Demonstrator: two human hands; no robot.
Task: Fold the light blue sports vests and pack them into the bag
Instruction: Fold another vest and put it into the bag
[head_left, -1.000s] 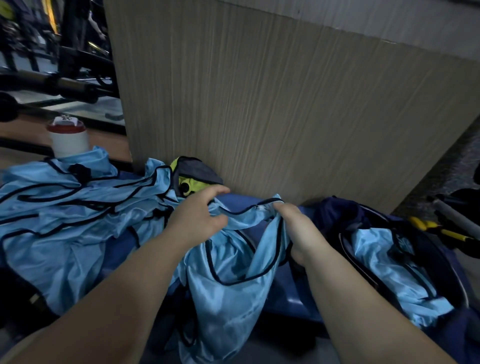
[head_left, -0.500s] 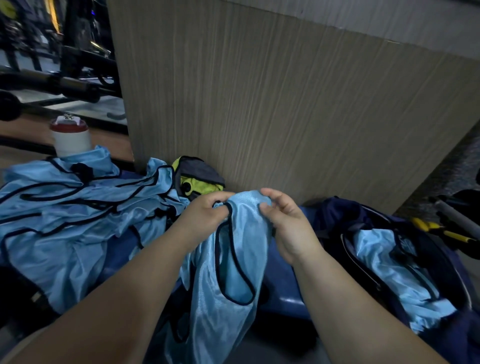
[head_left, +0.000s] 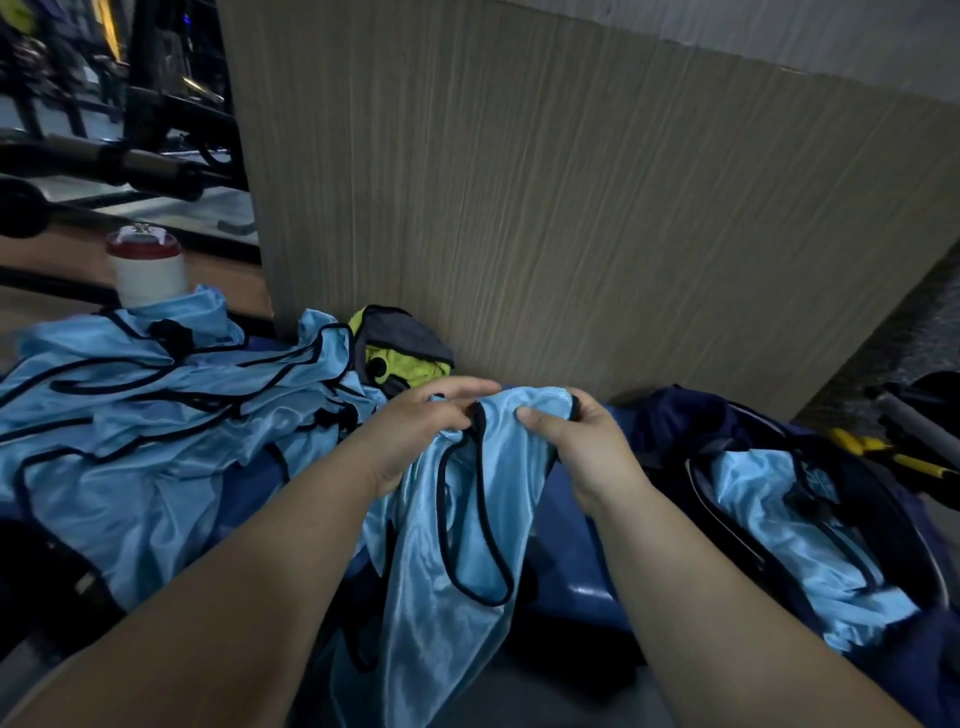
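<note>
- The wooden panel (head_left: 571, 234) is standing upright just behind everything.
- The pile of vests (head_left: 130, 415) is lying unfolded at the left and is waiting its turn.
- The bag (head_left: 691, 421) is lying open at the right, and one packed vest (head_left: 779, 530) is already showing inside it.
- The held vest (head_left: 457, 545) is hanging down between the forearms, between the pile and the bag. One second ago its top edge was stretched wide; now the two ends are meeting, so I judge the first lengthwise fold is being made.
- The left hand (head_left: 421, 431) and the right hand (head_left: 582, 447) are now almost touching. Each grip is pinching the top edge of the held vest between thumb and fingers.
- I judge that a second, shorter fold is coming next, before the vest goes into the bag.
</note>
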